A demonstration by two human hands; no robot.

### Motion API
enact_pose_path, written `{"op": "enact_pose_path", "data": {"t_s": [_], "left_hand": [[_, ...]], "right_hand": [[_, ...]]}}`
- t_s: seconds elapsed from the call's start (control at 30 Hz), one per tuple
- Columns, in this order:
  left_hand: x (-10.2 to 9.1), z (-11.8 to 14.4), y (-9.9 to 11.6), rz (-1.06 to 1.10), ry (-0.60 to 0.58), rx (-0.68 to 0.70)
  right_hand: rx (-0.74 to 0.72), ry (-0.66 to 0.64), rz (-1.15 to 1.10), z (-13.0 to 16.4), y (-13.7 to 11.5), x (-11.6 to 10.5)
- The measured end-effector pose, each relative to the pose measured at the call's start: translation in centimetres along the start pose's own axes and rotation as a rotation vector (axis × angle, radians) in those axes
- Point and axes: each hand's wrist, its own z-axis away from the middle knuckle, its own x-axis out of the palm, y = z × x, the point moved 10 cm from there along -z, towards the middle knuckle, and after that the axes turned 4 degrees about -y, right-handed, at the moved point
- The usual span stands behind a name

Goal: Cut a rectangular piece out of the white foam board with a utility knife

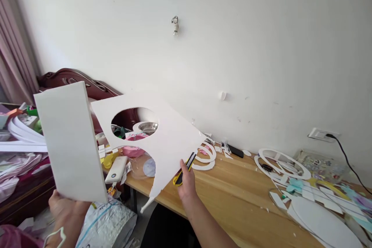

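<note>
The head camera is looking forward and slightly down from above the person's arms, facing a white wall (232, 38). It is sitting close to the raised hands, taking in the wooden table (232, 193) running off to the right and a bed (26, 186) at the left.

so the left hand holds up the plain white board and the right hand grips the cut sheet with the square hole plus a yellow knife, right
Not quite: the hole is round, not square. The head view shows the left hand holding up the plain white board, while the right hand grips the cut sheet, whose hole is a circle, together with a yellow knife.
</note>
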Motion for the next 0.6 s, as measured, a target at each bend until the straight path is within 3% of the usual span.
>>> {"op": "enact_pose_path", "data": {"t_s": [0.2, 0.3, 0.47, 0.6], "left_hand": [[-1.5, -0.7, -0.4, -0.065, 0.051, -0.047], [-1.8, -0.2, -1.6, -0.103, 0.092, -0.117], [-0.8, 2.1, -4.9, -0.074, 0.103, -0.208], [1.7, 4.9, -6.9, -0.119, 0.081, -0.286]], "right_hand": [[0.036, 0.058, 0.062, -2.9, 3.0, 0.4], [0.047, 0.078, 0.109, -4.2, 4.8, 0.9], [0.044, 0.082, 0.169, -6.0, 7.0, 2.2], [-0.007, 0.067, 0.204, -6.9, 6.3, 3.2]]}}
